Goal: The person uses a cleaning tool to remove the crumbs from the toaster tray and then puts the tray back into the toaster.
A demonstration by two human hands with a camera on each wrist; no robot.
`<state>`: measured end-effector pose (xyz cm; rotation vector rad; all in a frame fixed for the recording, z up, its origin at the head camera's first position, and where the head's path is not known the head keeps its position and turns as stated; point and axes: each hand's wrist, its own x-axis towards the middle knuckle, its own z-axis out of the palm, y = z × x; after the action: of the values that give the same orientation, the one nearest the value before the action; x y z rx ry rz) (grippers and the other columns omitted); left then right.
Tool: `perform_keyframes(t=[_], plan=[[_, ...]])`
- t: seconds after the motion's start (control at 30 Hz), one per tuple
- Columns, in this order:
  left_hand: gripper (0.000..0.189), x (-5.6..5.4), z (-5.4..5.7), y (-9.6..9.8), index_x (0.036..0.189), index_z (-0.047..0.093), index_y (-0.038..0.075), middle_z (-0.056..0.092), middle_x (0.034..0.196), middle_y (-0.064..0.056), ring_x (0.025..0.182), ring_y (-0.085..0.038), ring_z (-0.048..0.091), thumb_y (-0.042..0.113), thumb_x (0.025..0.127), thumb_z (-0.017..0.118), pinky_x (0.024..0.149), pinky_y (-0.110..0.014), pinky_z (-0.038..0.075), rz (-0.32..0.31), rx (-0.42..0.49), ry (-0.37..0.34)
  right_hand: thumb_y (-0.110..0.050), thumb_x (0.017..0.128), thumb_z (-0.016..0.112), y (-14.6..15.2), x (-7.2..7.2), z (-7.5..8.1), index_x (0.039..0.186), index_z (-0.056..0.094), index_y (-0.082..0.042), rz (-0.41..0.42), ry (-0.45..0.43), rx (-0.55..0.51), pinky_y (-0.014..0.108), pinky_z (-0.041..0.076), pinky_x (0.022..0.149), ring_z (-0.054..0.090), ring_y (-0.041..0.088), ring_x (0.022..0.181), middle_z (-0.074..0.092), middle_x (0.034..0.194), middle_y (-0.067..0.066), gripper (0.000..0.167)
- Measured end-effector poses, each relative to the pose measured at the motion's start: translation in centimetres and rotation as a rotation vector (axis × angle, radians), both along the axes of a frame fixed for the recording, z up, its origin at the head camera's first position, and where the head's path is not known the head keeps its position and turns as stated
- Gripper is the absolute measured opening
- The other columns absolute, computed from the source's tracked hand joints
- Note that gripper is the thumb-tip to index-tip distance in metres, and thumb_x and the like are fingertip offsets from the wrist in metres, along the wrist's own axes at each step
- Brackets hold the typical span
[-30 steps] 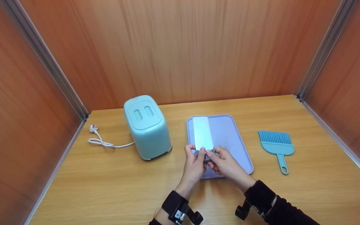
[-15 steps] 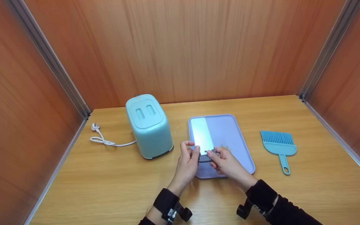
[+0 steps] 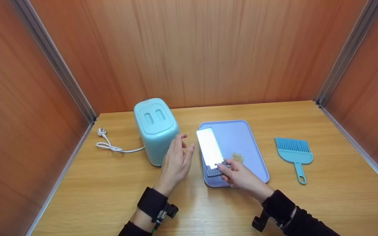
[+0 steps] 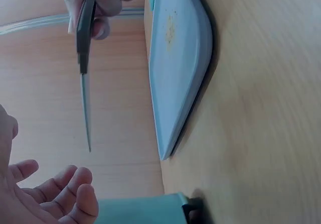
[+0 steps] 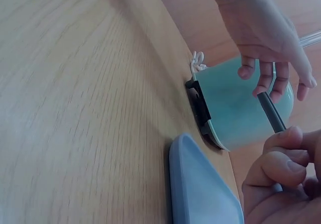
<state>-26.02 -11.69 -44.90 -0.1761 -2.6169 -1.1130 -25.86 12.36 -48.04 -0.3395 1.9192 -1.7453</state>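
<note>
My right hand (image 3: pixel 240 175) pinches the grey end of a toaster crumb tray (image 3: pixel 209 147), a flat shiny metal plate, between thumb and fingers. The plate is held above the left part of a lilac serving tray (image 3: pixel 230 134). Seen edge-on in the left wrist view, the crumb tray (image 4: pixel 85 103) stands well above the serving tray. My left hand (image 3: pixel 176 162) holds nothing; its fingers are loosely spread just in front of the light-blue toaster (image 3: pixel 159 141). Whether they touch the toaster is unclear. A small patch of crumbs (image 3: pixel 238 157) lies on the serving tray.
A blue brush (image 3: pixel 293 154) with a holed handle lies at the right of the table. The toaster's white cord (image 3: pixel 110 148) and plug lie to its left. Wood-grain panels (image 3: pixel 208 59) wall the table at back and sides.
My left hand has let go of the crumb tray and moved left toward the toaster. The crumb tray, in my right hand alone, has shifted slightly left and nearer, and the crumbs now show fully.
</note>
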Motion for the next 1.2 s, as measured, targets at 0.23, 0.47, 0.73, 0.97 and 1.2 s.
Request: perform_keyframes(t=[0.23,0.47,0.73,0.97,1.2], plan=[[0.047,-0.1,2.4,-2.6,0.150,0.051,0.012,0.057,0.137,-0.016,0.122,-0.032,0.056,0.033,0.109,0.063,0.103,-0.049,0.055,0.069,-0.128,0.150,-0.028,0.116,0.050,-0.1,0.4,-0.3,0.115,0.056,-0.006,0.066,0.002,0.016,0.015,0.030,0.050,0.040,0.004,0.061,0.054,0.075,-0.006,0.022],[0.053,-0.8,3.7,-5.1,0.153,0.051,0.018,0.048,0.149,-0.022,0.139,-0.042,0.044,0.037,0.106,0.067,0.113,-0.063,0.041,0.154,-0.268,0.263,-0.028,0.115,0.053,-0.7,1.4,-0.7,0.113,0.055,-0.007,0.110,-0.017,0.039,0.016,0.033,0.052,0.043,0.005,0.062,0.054,0.074,-0.005,0.021],[0.065,-1.7,3.6,-7.4,0.163,0.043,0.029,0.029,0.171,-0.020,0.158,-0.045,0.026,0.046,0.105,0.067,0.122,-0.079,0.025,0.152,-0.354,0.148,-0.029,0.114,0.055,-1.7,2.4,-1.5,0.130,0.059,-0.003,0.140,-0.074,0.061,0.015,0.036,0.051,0.046,0.004,0.063,0.058,0.076,-0.005,0.032],[0.072,-2.3,3.2,-8.7,0.167,0.037,0.035,0.019,0.178,-0.017,0.165,-0.050,0.013,0.054,0.104,0.066,0.124,-0.085,0.014,0.117,-0.393,0.021,-0.025,0.114,0.053,-2.7,3.1,-2.2,0.135,0.060,0.000,0.183,-0.138,0.053,0.014,0.035,0.049,0.047,0.004,0.063,0.057,0.077,-0.004,0.033],[0.074,-2.7,2.8,-9.3,0.168,0.035,0.036,0.014,0.181,-0.015,0.166,-0.051,0.006,0.053,0.104,0.066,0.125,-0.084,0.018,0.089,-0.419,-0.052,-0.025,0.113,0.055,-3.7,3.7,-2.9,0.130,0.060,-0.004,0.213,-0.184,0.061,0.013,0.039,0.049,0.049,0.004,0.064,0.058,0.076,-0.004,0.027]])
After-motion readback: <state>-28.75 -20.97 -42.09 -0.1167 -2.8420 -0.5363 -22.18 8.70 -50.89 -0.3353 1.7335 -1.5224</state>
